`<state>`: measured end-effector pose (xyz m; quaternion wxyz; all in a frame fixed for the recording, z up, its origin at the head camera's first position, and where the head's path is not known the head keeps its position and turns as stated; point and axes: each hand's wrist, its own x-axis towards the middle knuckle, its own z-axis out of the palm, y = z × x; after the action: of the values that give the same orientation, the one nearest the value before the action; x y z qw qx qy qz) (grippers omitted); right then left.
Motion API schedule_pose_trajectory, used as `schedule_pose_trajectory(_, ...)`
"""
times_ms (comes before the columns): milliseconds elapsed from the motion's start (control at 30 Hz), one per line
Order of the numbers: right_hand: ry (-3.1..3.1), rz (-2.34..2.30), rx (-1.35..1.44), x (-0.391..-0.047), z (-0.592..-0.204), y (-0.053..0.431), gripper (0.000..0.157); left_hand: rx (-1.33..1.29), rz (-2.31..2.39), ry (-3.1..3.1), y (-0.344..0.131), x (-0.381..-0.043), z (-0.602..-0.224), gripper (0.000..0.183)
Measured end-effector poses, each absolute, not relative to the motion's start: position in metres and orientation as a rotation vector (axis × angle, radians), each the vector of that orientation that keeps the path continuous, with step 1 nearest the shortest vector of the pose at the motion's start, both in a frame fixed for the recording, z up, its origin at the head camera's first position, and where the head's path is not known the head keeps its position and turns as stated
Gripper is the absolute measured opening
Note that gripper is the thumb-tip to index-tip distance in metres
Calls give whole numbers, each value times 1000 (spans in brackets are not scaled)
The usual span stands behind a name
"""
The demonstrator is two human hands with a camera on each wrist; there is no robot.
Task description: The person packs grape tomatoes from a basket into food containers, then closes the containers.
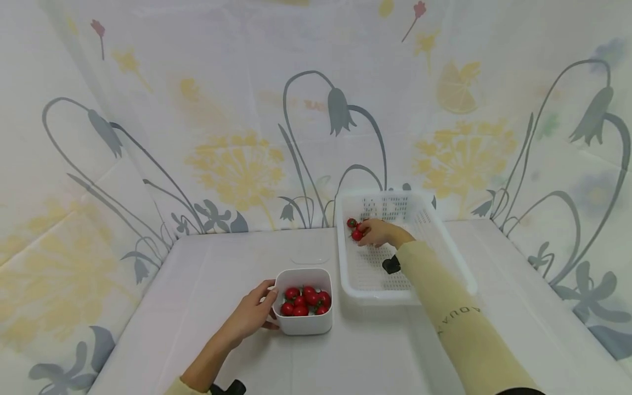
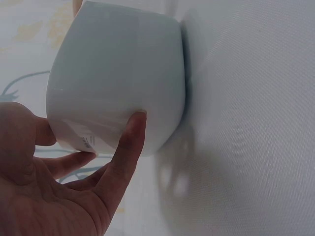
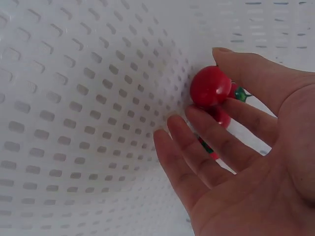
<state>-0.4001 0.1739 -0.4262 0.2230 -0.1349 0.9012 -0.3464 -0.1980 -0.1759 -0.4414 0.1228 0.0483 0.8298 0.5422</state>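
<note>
My left hand (image 1: 253, 311) is at the left side of a white square container (image 1: 306, 325). In the left wrist view its spread fingers (image 2: 129, 142) touch the container's outer wall, with the palm away from it. Inside lie several red cherry tomatoes (image 1: 300, 301). My right hand (image 1: 382, 233) reaches into a white perforated basket (image 1: 348, 269), around a few more tomatoes (image 1: 356, 235) in its far left corner. In the right wrist view, extended thumb and fingers (image 3: 219, 140) surround one shiny tomato (image 3: 210, 86); others with green stems are partly hidden behind the fingers.
Both vessels stand on a white-covered table (image 1: 197, 285), the basket to the right of and behind the small container. A clear, flat, lid-like outline (image 1: 309, 260) lies behind the container. A flower-printed cloth (image 1: 237, 109) hangs along the back and sides.
</note>
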Motion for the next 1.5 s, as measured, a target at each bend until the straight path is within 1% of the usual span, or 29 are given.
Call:
schedule_pose_trajectory(267, 2552, -917, -334, -390, -425, 160, 38, 153, 1587, 2416, -174, -198, -442, 42)
schedule_pose_trajectory(433, 2578, -917, -311, -387, -424, 159, 30, 142, 1574, 2430, -173, -199, -443, 43)
schedule_pose_trajectory(700, 2547, -960, -275, -390, -429, 160, 25, 123, 1572, 2438, -172, -199, -444, 43)
schedule_pose_trajectory(900, 2500, -1014, -281, -383, -428, 162, 24, 131, 1583, 2428, -171, -198, -445, 43)
schedule_pose_trajectory(1500, 2368, -1105, -373, -361, -407, 165, 23, 138, 1595, 2423, -175, -198, -444, 42)
